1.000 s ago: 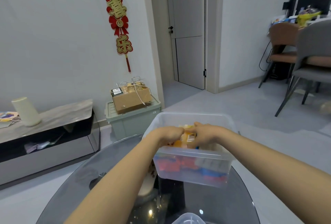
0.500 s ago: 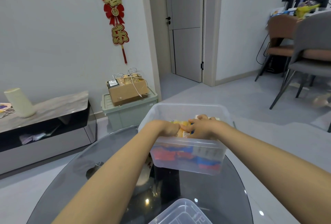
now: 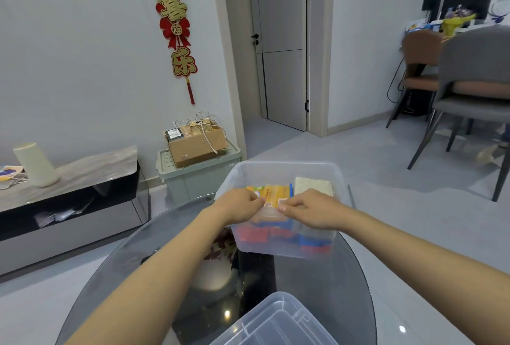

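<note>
A clear plastic bin [image 3: 278, 169] stands at the far side of the round dark glass table [image 3: 325, 284]. Inside lie red and blue packets, a pale cloth-like pad [image 3: 313, 185] and an orange packet [image 3: 276, 195] on top. My left hand [image 3: 239, 208] and my right hand [image 3: 310, 209] reach over the bin's near wall, and each pinches a near edge of the orange packet with curled fingers. The packet's lower part is hidden behind my hands.
A clear plastic lid [image 3: 276, 322] lies at the table's near edge. Beyond the table stand a green storage box [image 3: 198, 176] with a cardboard box [image 3: 197, 142] on it, a low TV cabinet [image 3: 69, 195] at left, and grey chairs [image 3: 474, 80] at right.
My view has tilted down, so the lid now shows more at the bottom. My hands have drawn slightly apart on the orange packet, uncovering more of it and the pale pad.
</note>
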The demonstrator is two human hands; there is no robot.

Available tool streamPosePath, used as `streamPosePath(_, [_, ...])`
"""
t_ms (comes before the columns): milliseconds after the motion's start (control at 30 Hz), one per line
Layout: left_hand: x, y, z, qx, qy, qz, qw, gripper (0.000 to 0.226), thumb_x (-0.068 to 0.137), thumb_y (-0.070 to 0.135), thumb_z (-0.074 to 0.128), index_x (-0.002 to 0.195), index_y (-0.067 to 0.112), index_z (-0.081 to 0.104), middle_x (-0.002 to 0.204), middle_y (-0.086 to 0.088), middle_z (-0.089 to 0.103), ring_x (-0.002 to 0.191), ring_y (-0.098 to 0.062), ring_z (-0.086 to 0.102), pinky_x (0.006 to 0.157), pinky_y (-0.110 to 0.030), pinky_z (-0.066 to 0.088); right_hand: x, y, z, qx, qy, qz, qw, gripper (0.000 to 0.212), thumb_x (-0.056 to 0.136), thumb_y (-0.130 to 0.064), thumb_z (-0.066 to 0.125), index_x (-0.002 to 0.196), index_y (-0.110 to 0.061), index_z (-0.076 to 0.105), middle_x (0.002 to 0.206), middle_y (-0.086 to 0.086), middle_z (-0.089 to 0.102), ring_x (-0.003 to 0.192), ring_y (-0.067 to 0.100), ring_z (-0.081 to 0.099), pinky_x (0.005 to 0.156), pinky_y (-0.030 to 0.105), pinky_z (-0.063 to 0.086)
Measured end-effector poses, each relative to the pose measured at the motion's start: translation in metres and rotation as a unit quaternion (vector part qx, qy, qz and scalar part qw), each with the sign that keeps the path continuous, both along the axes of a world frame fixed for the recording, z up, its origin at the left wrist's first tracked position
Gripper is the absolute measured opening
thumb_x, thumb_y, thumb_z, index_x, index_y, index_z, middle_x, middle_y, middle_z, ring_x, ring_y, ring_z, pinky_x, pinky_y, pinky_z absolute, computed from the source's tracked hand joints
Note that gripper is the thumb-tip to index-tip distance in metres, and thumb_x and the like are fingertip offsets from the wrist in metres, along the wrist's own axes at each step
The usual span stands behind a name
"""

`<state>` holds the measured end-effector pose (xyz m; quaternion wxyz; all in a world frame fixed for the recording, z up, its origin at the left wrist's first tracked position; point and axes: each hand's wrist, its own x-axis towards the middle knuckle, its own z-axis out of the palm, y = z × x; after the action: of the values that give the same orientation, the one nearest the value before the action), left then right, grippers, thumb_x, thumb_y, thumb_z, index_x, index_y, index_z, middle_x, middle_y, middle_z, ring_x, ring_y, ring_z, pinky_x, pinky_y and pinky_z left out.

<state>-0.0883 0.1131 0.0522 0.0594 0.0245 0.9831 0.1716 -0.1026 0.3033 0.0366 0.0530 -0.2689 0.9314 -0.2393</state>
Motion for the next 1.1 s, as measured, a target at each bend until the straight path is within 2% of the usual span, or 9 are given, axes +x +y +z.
streamPosePath(67, [0.017,-0.004,-0.001,-0.014,0.025,-0.003,1.0,0.05,0.098,0.036,0.029,0.057,0.013,0.047,0.062,-0.003,0.049,0.075,-0.029,0.047,0.063,-0.031,0.033,0.018,-0.003,-0.005,0.1,0.091,-0.012,0.991,0.039,0.09,-0.053,0.04,0.123,-0.039,0.055,0.115,0.006,0.065,0.111,0.023,0.052,0.091,0.037,0.04])
streamPosePath(133, [0.029,-0.004,-0.001,-0.029,0.032,-0.007,0.999,0.053,0.099,0.033,0.025,0.07,0.004,0.058,0.078,-0.015,0.061,0.084,-0.036,0.052,0.072,-0.034,0.037,0.027,-0.01,-0.002,0.12,0.116,-0.004,0.986,0.04,0.091,-0.049,0.041,0.13,-0.041,0.048,0.122,0.006,0.063,0.119,0.023,0.048,0.096,0.038,0.036])
streamPosePath(200, [0.04,-0.01,-0.003,-0.044,0.043,0.011,0.998,0.052,0.099,0.032,0.023,0.088,-0.001,0.062,0.098,-0.022,0.065,0.095,-0.036,0.057,0.081,-0.036,0.041,0.033,-0.02,0.001,0.105,0.108,0.012,0.989,0.039,0.092,-0.048,0.041,0.13,-0.042,0.049,0.123,0.007,0.062,0.119,0.023,0.047,0.099,0.038,0.035])
streamPosePath(433, [0.102,-0.052,-0.011,-0.05,0.014,0.173,0.984,0.029,0.093,0.002,0.033,0.116,-0.005,0.049,0.114,-0.023,0.062,0.101,-0.036,0.061,0.077,-0.038,0.046,0.054,-0.079,-0.003,0.1,0.075,0.085,0.989,0.038,0.09,-0.051,0.042,0.128,-0.049,0.048,0.124,0.012,0.054,0.112,0.032,0.05,0.097,0.036,0.036])
streamPosePath(667, [0.133,-0.079,-0.018,-0.033,0.105,0.258,0.96,0.043,0.099,0.026,0.025,0.112,0.002,0.059,0.114,-0.018,0.064,0.105,-0.035,0.06,0.082,-0.037,0.045,0.07,-0.124,-0.005,0.083,0.113,0.116,0.983,0.035,0.095,-0.04,0.041,0.128,-0.038,0.052,0.132,-0.002,0.059,0.12,0.024,0.051,0.097,0.036,0.033])
streamPosePath(767, [0.138,-0.078,-0.019,-0.06,0.109,0.243,0.962,0.042,0.099,0.019,0.023,0.116,0.001,0.057,0.116,-0.021,0.063,0.105,-0.035,0.059,0.088,-0.043,0.049,0.076,-0.127,-0.005,0.078,0.111,0.108,0.985,0.036,0.096,-0.039,0.04,0.13,-0.037,0.051,0.136,-0.003,0.057,0.122,0.024,0.05,0.099,0.037,0.033])
streamPosePath(900, [0.148,-0.072,-0.02,-0.082,0.133,0.2,0.967,0.048,0.098,0.033,0.023,0.11,0.006,0.061,0.117,-0.019,0.064,0.105,-0.035,0.058,0.088,-0.041,0.045,0.092,-0.118,-0.003,0.039,0.118,0.098,0.987,0.039,0.097,-0.037,0.039,0.134,-0.036,0.049,0.14,-0.001,0.054,0.126,0.024,0.047,0.102,0.036,0.033])
streamPosePath(1000, [0.168,-0.063,-0.027,-0.08,0.172,0.165,0.968,0.044,0.096,0.035,0.03,0.128,0.014,0.052,0.131,-0.016,0.055,0.12,-0.035,0.048,0.098,-0.044,0.035,0.113,-0.099,-0.005,0.009,0.179,0.116,0.977,0.043,0.094,-0.037,0.044,0.137,-0.031,0.047,0.143,-0.007,0.05,0.133,0.017,0.041,0.107,0.033,0.028])
streamPosePath(1100, [0.197,-0.054,-0.038,-0.063,0.232,0.122,0.963,0.044,0.093,0.033,0.039,0.135,0.021,0.045,0.138,-0.009,0.046,0.129,-0.029,0.039,0.105,-0.041,0.028,0.137,-0.071,-0.017,-0.031,0.195,0.128,0.972,0.039,0.092,-0.037,0.049,0.13,-0.029,0.055,0.134,-0.009,0.058,0.126,0.015,0.048,0.102,0.032,0.033])
